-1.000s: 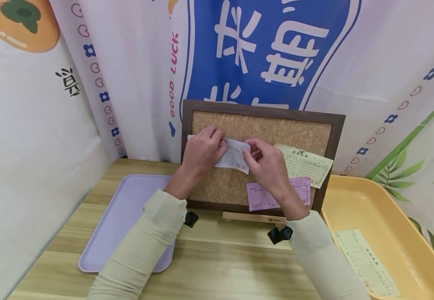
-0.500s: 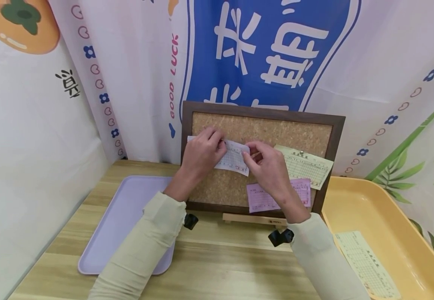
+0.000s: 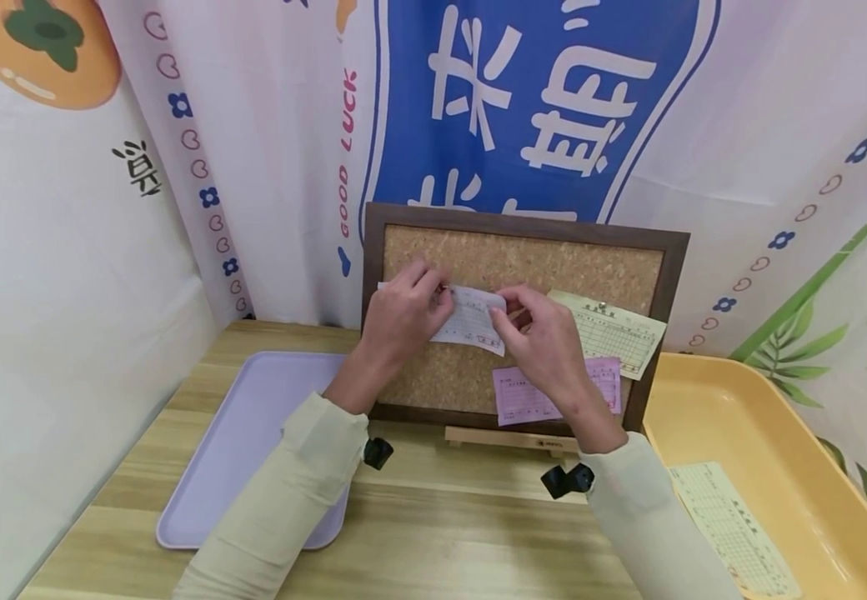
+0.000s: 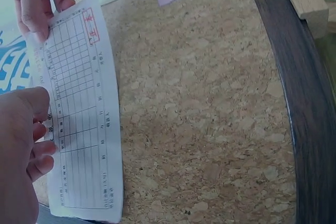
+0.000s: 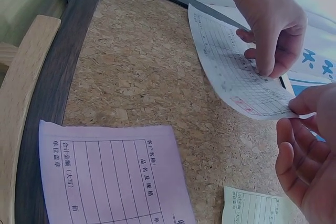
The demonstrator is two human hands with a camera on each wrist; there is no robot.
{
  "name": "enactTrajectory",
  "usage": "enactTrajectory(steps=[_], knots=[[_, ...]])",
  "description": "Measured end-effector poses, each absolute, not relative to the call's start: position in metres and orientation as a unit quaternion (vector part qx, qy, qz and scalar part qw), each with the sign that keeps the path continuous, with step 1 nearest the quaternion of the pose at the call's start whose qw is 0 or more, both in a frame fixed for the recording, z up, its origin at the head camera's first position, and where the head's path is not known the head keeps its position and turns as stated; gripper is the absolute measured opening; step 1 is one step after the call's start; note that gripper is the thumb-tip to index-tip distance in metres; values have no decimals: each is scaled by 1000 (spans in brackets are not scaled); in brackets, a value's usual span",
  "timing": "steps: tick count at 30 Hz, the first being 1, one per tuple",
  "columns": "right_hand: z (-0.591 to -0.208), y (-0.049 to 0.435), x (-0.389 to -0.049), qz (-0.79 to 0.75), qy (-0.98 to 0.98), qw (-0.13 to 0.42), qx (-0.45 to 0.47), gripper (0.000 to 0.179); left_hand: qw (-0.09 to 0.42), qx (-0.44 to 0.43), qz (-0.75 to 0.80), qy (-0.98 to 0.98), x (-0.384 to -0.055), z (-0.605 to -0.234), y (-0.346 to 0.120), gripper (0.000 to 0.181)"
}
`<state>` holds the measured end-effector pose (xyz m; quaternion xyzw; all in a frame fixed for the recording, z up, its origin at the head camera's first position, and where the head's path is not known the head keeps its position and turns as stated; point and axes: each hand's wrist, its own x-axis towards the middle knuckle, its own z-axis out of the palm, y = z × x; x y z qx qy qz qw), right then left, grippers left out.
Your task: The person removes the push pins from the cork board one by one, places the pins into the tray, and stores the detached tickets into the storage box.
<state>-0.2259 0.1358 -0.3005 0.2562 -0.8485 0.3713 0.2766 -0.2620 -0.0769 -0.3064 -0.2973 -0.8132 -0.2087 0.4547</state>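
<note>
Both hands are at a white receipt slip (image 3: 471, 318) in front of the cork board (image 3: 441, 379). My right hand (image 3: 546, 337) pinches the slip's upper right corner between thumb and fingers. Against the slip's upper edge, my left hand (image 3: 406, 315) has thumb and forefinger brought together on a small thing, mostly hidden, that looks like a pushpin. In the right wrist view the slip (image 5: 223, 66) bows away from the cork. A pale green receipt (image 3: 613, 333) hangs on the board's right side by a pin (image 3: 603, 306); a pink receipt (image 3: 519, 396) sits below it.
The dark-framed board stands on a light wooden stand (image 3: 504, 436). On the table's left lies a lilac tray (image 3: 253, 417), partly under the left sleeve. To the right, a yellow tray (image 3: 764, 417) holds another green receipt (image 3: 737, 533). A printed curtain (image 3: 283, 167) hangs behind.
Both hands and the white slip have shifted slightly to the right and down across the board. The grips look the same, and the green and pink receipts keep their places.
</note>
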Motion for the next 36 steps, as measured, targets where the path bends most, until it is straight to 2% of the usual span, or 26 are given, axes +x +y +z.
enactTrajectory(steps=[21, 30, 36], knots=[[-311, 154, -208, 398, -844, 272, 235, 5, 436, -313, -276, -797, -219, -313, -79, 8], [-310, 169, -195, 360, -857, 282, 237, 5, 425, -312, -261, -808, -213, -321, -93, 9], [-312, 185, -186, 351, -861, 280, 238, 8, 399, -304, -257, -826, -203, -327, -111, 8]])
